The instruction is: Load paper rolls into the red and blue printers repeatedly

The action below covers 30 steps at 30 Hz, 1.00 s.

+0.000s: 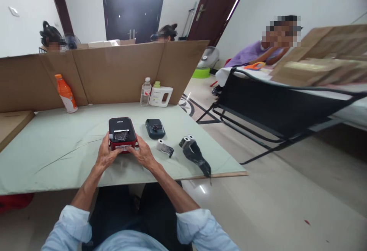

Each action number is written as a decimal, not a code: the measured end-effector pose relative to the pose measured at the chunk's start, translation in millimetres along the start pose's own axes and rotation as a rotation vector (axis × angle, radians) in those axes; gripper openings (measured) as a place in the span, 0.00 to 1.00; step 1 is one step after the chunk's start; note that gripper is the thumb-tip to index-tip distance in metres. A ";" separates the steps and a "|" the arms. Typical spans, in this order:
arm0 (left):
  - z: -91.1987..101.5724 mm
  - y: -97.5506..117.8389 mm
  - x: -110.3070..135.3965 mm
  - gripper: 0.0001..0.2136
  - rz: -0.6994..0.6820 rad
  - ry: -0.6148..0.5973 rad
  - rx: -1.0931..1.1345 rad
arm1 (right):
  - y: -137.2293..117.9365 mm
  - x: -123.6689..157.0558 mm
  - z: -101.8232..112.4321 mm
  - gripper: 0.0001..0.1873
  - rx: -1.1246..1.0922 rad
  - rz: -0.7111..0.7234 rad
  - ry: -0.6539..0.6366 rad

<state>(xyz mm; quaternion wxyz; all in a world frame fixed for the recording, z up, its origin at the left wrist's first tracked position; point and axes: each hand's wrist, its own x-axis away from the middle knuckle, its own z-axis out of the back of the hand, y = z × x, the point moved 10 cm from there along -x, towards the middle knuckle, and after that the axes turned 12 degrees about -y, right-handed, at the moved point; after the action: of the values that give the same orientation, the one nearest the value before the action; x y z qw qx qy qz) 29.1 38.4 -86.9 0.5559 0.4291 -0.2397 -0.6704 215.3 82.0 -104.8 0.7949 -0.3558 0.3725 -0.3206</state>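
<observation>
A red and black portable printer [122,124] is held between my two hands at the near middle of the table. My left hand [106,153] grips its left side, and my right hand [143,153] grips the right side. Both thumbs press on the front face, by a white label. To the right of it lies a smaller dark portable printer [155,128]. Nearer me, a white paper roll [161,144] sits with dark crumpled wrapping. Farther right are more paper rolls [186,141] beside a black plastic bag [197,157].
A cardboard screen [114,75] borders the table's [71,163] far edge. Before it stand an orange bottle [65,94], a clear bottle [145,92] and a white jug [160,96]. A black folding cot [266,105] is at right. Other people sit beyond.
</observation>
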 end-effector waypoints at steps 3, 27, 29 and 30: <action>-11.0 -5.7 4.2 0.43 0.020 -0.013 0.022 | 12.1 13.0 3.2 0.38 0.004 -0.033 0.010; 16.9 31.8 -1.7 0.26 -0.215 -0.134 -0.296 | 28.0 13.2 -5.1 0.51 0.075 -0.004 -0.018; 17.7 36.4 2.2 0.25 -0.267 -0.096 -0.357 | 27.9 13.3 -5.1 0.51 0.075 -0.001 -0.017; 18.0 38.8 4.5 0.24 -0.293 -0.076 -0.388 | 27.6 13.4 -4.8 0.51 0.077 0.000 -0.014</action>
<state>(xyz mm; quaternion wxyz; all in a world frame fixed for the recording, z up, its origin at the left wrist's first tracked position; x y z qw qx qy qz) 34.9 21.0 -48.0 0.5151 0.3192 -0.0623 -0.7930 225.0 85.0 -134.2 0.8106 -0.3272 0.3543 -0.3321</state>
